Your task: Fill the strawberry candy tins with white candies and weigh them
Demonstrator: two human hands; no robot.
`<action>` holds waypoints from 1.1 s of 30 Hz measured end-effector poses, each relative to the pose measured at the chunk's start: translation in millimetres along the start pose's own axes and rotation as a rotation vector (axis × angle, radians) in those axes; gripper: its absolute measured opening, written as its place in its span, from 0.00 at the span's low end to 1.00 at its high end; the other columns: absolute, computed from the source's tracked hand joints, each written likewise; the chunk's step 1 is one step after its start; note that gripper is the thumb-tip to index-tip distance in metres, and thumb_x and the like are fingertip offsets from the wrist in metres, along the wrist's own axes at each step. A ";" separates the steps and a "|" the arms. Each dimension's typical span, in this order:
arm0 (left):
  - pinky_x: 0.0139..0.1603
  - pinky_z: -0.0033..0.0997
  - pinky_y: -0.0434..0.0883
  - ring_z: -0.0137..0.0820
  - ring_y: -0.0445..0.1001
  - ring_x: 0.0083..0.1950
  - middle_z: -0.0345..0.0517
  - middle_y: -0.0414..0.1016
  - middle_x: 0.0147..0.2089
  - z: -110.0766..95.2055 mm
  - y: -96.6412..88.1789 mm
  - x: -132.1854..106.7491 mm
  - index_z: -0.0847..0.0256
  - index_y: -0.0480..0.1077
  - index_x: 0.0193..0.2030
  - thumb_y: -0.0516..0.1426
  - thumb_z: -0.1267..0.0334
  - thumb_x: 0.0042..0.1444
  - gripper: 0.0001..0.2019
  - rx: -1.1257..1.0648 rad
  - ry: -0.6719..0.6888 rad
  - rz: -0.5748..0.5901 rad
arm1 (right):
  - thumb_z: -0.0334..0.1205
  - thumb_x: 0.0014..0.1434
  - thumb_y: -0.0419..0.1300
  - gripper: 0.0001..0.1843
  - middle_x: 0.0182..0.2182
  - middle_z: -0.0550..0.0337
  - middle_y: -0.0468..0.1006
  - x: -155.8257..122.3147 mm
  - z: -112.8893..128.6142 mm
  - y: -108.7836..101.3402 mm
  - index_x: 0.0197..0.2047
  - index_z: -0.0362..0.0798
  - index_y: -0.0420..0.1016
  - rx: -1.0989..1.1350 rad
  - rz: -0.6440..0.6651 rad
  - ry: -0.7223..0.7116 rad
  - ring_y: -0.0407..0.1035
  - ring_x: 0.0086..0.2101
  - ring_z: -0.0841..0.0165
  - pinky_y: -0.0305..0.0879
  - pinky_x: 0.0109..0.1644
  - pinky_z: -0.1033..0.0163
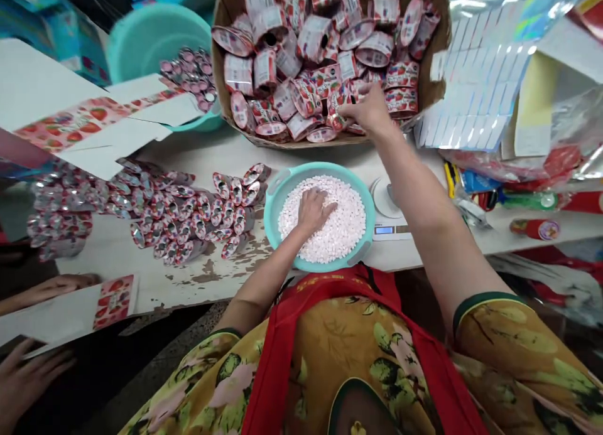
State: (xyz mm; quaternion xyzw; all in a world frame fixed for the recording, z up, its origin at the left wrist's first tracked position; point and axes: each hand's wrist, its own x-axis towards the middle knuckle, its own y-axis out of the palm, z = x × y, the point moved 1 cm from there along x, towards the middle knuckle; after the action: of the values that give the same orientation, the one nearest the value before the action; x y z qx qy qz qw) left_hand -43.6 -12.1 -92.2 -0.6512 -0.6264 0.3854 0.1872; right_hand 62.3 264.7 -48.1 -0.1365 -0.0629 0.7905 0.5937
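My left hand (313,212) rests on small white candies (336,234) in a turquoise basin (273,218), thumb apart and fingers partly sunk among the pieces. My right hand (372,112) reaches into a cardboard box (226,112) heaped with strawberry-printed packs. Thumb and fingers close on one strawberry-printed pack (335,113) near the box's front side; part of the grip is hidden. Just right of the basin stands a small digital scale (391,231) with a lit display, partly covered by my right forearm.
Several rows of open strawberry-printed packs (188,215) stand left of the basin. Behind them, a larger turquoise basin (141,46) holds small pink-and-silver pieces (193,77). A co-worker's hands (51,290) hold a printed carton sheet (113,300) at lower left. Stacked white boxes (475,83) lie right.
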 end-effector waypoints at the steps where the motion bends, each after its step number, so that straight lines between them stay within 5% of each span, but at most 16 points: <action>1: 0.69 0.49 0.54 0.50 0.60 0.65 0.60 0.68 0.62 -5.0 4.8 -2.6 0.61 0.74 0.56 0.57 0.47 0.63 0.22 0.009 0.010 0.034 | 0.43 0.60 0.63 0.24 0.40 0.61 0.76 -16.9 5.8 -18.6 0.54 0.35 0.69 0.009 0.004 -0.014 0.79 0.42 0.62 0.74 0.47 0.50; 4: 0.65 0.49 0.58 0.51 0.65 0.59 0.60 0.72 0.55 -18.0 8.6 -19.5 0.61 0.75 0.54 0.58 0.42 0.60 0.25 0.013 0.049 0.117 | 0.48 0.56 0.67 0.28 0.43 0.61 0.80 -86.9 25.7 -70.8 0.56 0.44 0.72 0.028 -0.014 -0.112 0.78 0.47 0.61 0.74 0.51 0.50; 7: 0.58 0.44 0.63 0.48 0.69 0.54 0.57 0.75 0.48 -17.8 6.6 -35.4 0.59 0.76 0.47 0.60 0.44 0.58 0.21 0.023 0.030 0.102 | 0.55 0.54 0.69 0.31 0.50 0.56 0.80 -165.1 26.9 -95.3 0.56 0.48 0.73 0.081 -0.157 -0.085 0.76 0.52 0.58 0.75 0.54 0.45; 11: 0.45 0.34 0.66 0.40 0.73 0.45 0.51 0.77 0.39 -3.9 3.8 -36.3 0.58 0.75 0.35 0.60 0.55 0.58 0.09 -0.048 -0.091 -0.060 | 0.56 0.49 0.72 0.31 0.46 0.58 0.82 -248.2 2.6 -77.6 0.54 0.52 0.75 0.249 -0.219 0.103 0.78 0.46 0.60 0.77 0.51 0.47; 15: 0.34 0.29 0.64 0.29 0.69 0.29 0.40 0.72 0.28 -8.7 -11.9 -30.9 0.59 0.71 0.30 0.61 0.56 0.54 0.10 -0.485 -0.247 -0.165 | 0.48 0.44 0.76 0.29 0.41 0.60 0.83 -297.1 -9.4 -37.8 0.50 0.51 0.79 0.208 -0.129 0.244 0.77 0.40 0.64 0.76 0.51 0.53; 18: 0.22 0.26 0.58 0.24 0.62 0.20 0.36 0.68 0.24 -34.5 -31.8 -36.4 0.59 0.69 0.31 0.63 0.50 0.50 0.15 -0.944 -0.374 -0.154 | 0.45 0.47 0.73 0.24 0.44 0.58 0.83 -310.5 -6.7 -9.6 0.48 0.51 0.79 0.066 -0.037 0.184 0.77 0.44 0.61 0.72 0.56 0.51; 22: 0.22 0.24 0.61 0.23 0.63 0.20 0.35 0.68 0.24 -73.6 -51.9 -46.4 0.59 0.65 0.33 0.64 0.51 0.49 0.16 -1.333 -0.263 -0.196 | 0.43 0.47 0.72 0.21 0.44 0.58 0.83 -307.6 -1.1 22.3 0.46 0.52 0.80 -0.111 0.061 0.095 0.76 0.46 0.58 0.71 0.55 0.51; 28: 0.31 0.27 0.70 0.27 0.74 0.28 0.37 0.72 0.30 -87.0 -53.0 -43.1 0.58 0.62 0.35 0.64 0.52 0.49 0.18 -1.462 -0.220 -0.309 | 0.40 0.49 0.68 0.19 0.45 0.56 0.83 -298.3 8.6 36.9 0.47 0.51 0.78 -0.299 0.082 0.128 0.76 0.46 0.57 0.71 0.51 0.54; 33: 0.31 0.27 0.71 0.28 0.74 0.27 0.36 0.69 0.26 -86.6 -50.8 -38.3 0.58 0.62 0.32 0.64 0.50 0.51 0.18 -1.421 -0.174 -0.227 | 0.41 0.51 0.66 0.16 0.43 0.53 0.82 -297.0 11.9 35.6 0.45 0.48 0.78 -0.428 0.117 0.178 0.76 0.44 0.55 0.70 0.47 0.54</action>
State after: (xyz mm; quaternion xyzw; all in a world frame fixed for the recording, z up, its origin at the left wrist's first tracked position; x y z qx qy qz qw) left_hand -10.8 -20.8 9.7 -0.5136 -0.8018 -0.0865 -0.2930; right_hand 102.5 -28.7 -4.1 -0.3316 -0.1685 0.7772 0.5076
